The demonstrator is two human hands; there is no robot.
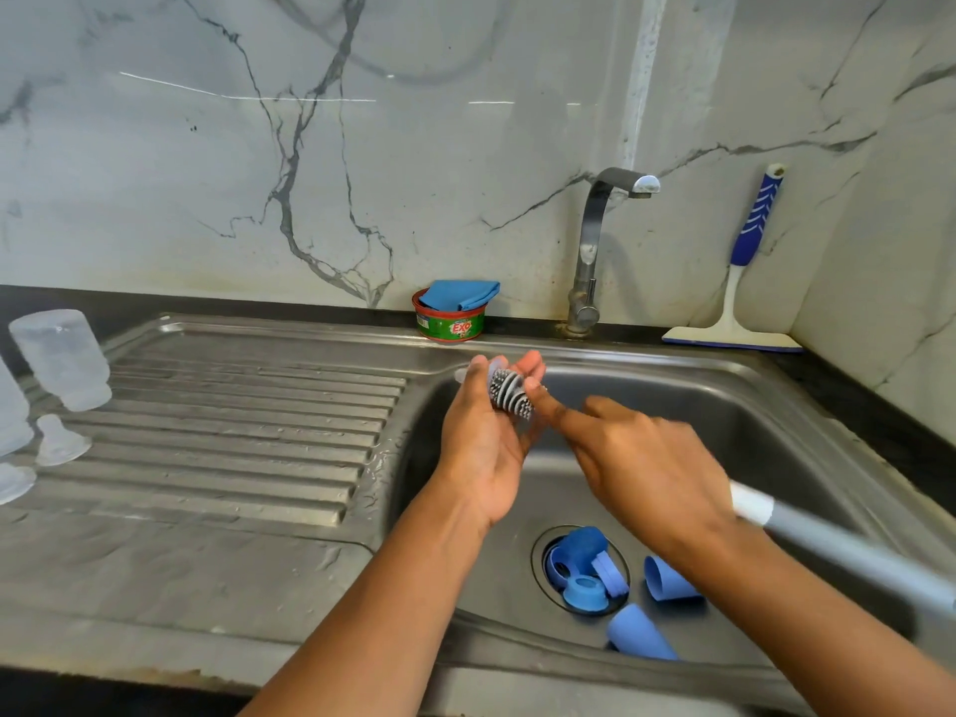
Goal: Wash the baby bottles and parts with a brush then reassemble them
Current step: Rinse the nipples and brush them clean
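Scrubbing is the step in hand, by my reading. The left hand [481,447] is raised over the stainless steel sink basin [724,406], its fingers and thumb curled round a small pale translucent part [490,369]. This is probably a teat, though too much of it is hidden to be sure. The grey ribbed silicone brush head [511,401] lies against that part in the cupped palm. The right hand [646,458] is closed round the brush's grey handle with a white band [807,530], forefinger stretched toward the head. That grip suits short, controlled rubbing strokes. Working over the basin lets drips fall inside it.

A clear plastic bottle [62,357] stands mouth-down on the ribbed steel drainboard [233,432], presumably to drain. Just beside it a clear silicone teat [62,439] sits on its base. These look already washed.

A heap of blue plastic rings and lids [584,566] lies over the drain hole, and two blue cone-shaped caps [667,579] lie on their sides near it. They seem to be waiting their turn, so reassembly looks some way off.

No water shows at the curved chrome tap [595,251]. A green soap tub with a blue cloth tucked in [450,315] sits behind the basin, close to hand for reloading the brush.
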